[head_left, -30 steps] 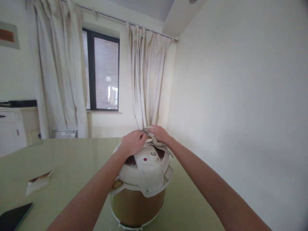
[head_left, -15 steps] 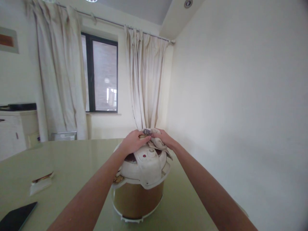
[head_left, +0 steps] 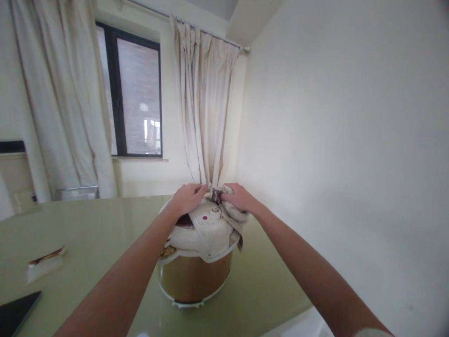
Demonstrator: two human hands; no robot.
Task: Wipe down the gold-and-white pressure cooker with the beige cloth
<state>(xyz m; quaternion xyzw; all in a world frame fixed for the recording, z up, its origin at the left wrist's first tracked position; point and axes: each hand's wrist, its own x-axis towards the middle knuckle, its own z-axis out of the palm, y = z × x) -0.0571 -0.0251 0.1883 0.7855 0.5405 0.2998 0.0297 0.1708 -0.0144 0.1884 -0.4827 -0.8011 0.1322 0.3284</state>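
Far side of cooker lid (head_left: pixel 203 229) hidden behind both hands; cooker (head_left: pixel 194 274) shut, contents not visible. Dark item (head_left: pixel 14 316) at lower left cut off by frame edge. Left hand (head_left: pixel 187 197) flat on lid top, fingers (head_left: pixel 200 189) curled loosely, gripping nothing clearly. Right hand (head_left: pixel 238 197) closed on crumpled cloth (head_left: pixel 231 213), pressed to lid w/ cloth trailing down right side. Cooker stands on green surface (head_left: pixel 94 238), near centre. Small packet (head_left: pixel 44 264) lies well apart, left. Curtain (head_left: pixel 205 107) & window (head_left: pixel 135 93) behind.
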